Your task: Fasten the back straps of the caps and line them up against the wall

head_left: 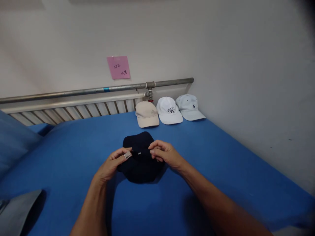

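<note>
You pinch a dark navy cap [141, 172] at the near middle of a blue-covered surface [81, 147], its crown turned partly away and its near side facing you. Your left hand [110, 166] grips the edge by a pale rectangular piece [127, 155], too small to identify; your right hand [168, 154] pinches the opposite edge, the two hands apart with dark fabric between them. Whether the cap rests fully on the surface, you cannot tell from here.

The likeliest trouble is a slip: both holds appear to be fingertips only, so an uneven pull could free one edge and twist the cap. Dark cloth on dark cloth hides the folds, making a missed grip or a crumpled edge easy to overlook. Beyond it stand a beige cap [147, 113], a white cap [172, 117] and a pale blue cap [189, 108]; a careless forward push could nudge the beige one.
</note>
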`<state>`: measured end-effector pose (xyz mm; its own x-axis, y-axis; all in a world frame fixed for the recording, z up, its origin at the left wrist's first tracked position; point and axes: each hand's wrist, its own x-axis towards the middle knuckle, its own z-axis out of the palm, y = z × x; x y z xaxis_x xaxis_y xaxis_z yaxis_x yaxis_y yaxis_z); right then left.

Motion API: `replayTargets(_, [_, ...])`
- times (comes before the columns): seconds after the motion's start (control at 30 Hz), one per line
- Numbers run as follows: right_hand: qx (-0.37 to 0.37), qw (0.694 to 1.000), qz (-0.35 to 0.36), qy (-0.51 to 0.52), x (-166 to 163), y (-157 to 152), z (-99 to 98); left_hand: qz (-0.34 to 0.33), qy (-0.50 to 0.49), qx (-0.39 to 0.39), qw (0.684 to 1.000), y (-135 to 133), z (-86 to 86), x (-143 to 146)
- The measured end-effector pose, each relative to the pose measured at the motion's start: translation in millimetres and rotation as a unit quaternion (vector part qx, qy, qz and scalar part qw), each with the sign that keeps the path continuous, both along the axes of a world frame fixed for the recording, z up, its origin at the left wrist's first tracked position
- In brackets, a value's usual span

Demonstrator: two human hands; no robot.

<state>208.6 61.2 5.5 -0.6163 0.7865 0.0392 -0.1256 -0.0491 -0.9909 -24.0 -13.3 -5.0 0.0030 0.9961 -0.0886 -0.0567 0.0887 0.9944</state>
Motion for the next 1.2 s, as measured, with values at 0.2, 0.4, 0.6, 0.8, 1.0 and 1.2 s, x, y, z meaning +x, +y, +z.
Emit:
replayTargets(0.2, [0.05,0.995,0.0,-0.081,0,4,-4.7,-0.029,0.035,-0.025,0.999,0,4.4,8])
replayTargets(0.4, [0.479,0.844,-0.167,-0.171,-4,-17,6.1,-0.038,0.107,-0.04,0.993,6,1.1,21])
replayTargets(0.6, [0.462,0.858,-0.071,-0.213,-14,-35,2.3,-0.085,0.129,0.005,0.988,6,3.9,29])
replayTargets(0.8, [0.147,0.973,-0.007,-0.177,-18,-24,-9.5,-0.092,0.098,-0.013,0.991,2,7.3,28])
replayTargets(1.0, [-0.024,0.998,-0.034,-0.044,-16,-18,-0.5,-0.024,0.033,0.008,0.999,4,-0.1,23])
replayTargets(1.2, [-0.098,0.995,0.004,-0.012,-15,-17,2.8,0.029,-0.062,-0.013,0.998,5,-0.6,20])
